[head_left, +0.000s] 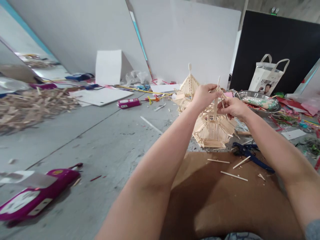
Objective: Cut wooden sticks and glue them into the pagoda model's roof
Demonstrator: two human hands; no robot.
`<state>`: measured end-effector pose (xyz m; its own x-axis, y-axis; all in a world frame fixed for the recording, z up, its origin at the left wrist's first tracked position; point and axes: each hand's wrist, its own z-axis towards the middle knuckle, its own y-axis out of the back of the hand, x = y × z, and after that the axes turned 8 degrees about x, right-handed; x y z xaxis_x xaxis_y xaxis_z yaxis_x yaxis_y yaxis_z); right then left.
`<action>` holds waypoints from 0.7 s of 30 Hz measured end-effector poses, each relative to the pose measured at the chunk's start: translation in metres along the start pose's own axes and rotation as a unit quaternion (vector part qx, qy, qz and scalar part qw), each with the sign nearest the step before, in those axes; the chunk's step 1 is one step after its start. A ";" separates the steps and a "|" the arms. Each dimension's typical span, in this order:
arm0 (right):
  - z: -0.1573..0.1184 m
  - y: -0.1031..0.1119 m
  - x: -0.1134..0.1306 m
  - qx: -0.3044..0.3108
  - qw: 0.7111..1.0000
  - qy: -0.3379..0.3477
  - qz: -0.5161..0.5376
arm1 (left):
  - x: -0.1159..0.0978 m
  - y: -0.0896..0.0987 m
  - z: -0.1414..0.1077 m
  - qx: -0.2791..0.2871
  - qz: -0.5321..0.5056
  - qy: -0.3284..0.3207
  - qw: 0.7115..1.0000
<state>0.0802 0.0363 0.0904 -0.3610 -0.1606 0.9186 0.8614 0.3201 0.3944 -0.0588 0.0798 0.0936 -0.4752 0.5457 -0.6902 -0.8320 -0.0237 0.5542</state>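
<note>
In the head view, a small pavilion-like model [212,131] built of thin wooden sticks stands in front of me, with a flared, many-sided lower roof. My left hand [205,96] is closed at its top, its fingertips pinched on an upright wooden stick. From the other side, my right hand [233,107] reaches in with its fingers closed round a thin wooden stick at the model's upper frame. My fingers partly cover the joint between the sticks. Just behind and to the left stands a second stick model [189,86] with a pointed roof.
Loose sticks [234,176] lie on brown cardboard [220,206], beside a dark blue hand tool [252,156]. Purple power strips [53,186] rest on the grey floor. A wood-scrap pile [37,106] is at left; a metal bowl [260,102] and cloth bag [266,78] stand at right.
</note>
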 end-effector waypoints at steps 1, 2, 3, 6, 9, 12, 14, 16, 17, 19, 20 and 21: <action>0.000 -0.001 0.000 -0.006 1.000 0.002 0.002 | -0.001 0.000 -0.001 -0.003 -0.003 0.002 1.000; 0.000 -0.001 0.000 -0.009 1.000 0.003 0.003 | -0.002 0.000 -0.002 -0.005 -0.005 0.005 1.000; 0.000 -0.002 0.000 -0.006 1.000 0.004 0.003 | -0.003 -0.001 -0.002 -0.007 -0.008 0.007 1.000; 0.001 0.000 -0.001 0.016 1.000 0.006 0.000 | -0.004 -0.001 -0.004 -0.006 -0.014 0.007 1.000; 0.002 0.000 -0.002 0.017 1.000 0.006 -0.004 | -0.001 -0.002 -0.002 -0.003 -0.024 0.000 1.000; 0.003 -0.001 -0.002 0.000 1.000 0.016 -0.008 | 0.003 -0.003 0.000 -0.003 -0.033 -0.004 0.999; 0.004 -0.002 -0.004 -0.006 1.000 0.024 -0.016 | 0.005 -0.004 0.002 0.000 -0.038 -0.008 0.999; 0.006 -0.002 -0.005 -0.009 0.999 0.026 -0.027 | 0.007 -0.005 0.002 0.002 -0.044 -0.013 0.999; 0.006 -0.002 -0.006 -0.010 0.999 0.026 -0.031 | 0.007 -0.005 0.003 0.003 -0.045 -0.014 0.999; 0.007 -0.001 -0.007 -0.012 0.999 0.029 -0.036 | 0.007 -0.005 0.002 0.002 -0.045 -0.013 0.999; 0.008 -0.001 -0.007 -0.013 0.999 0.032 -0.038 | 0.007 -0.005 0.002 0.001 -0.044 -0.010 0.999; 0.008 -0.001 -0.007 -0.013 0.998 0.035 -0.040 | 0.006 -0.005 0.001 0.000 -0.043 -0.007 0.999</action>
<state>0.0794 0.0447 0.0836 -0.4044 -0.2508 0.8795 0.8397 0.2793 0.4657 -0.0571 0.0842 0.0875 -0.3977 0.5576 -0.7286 -0.8695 0.0245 0.4934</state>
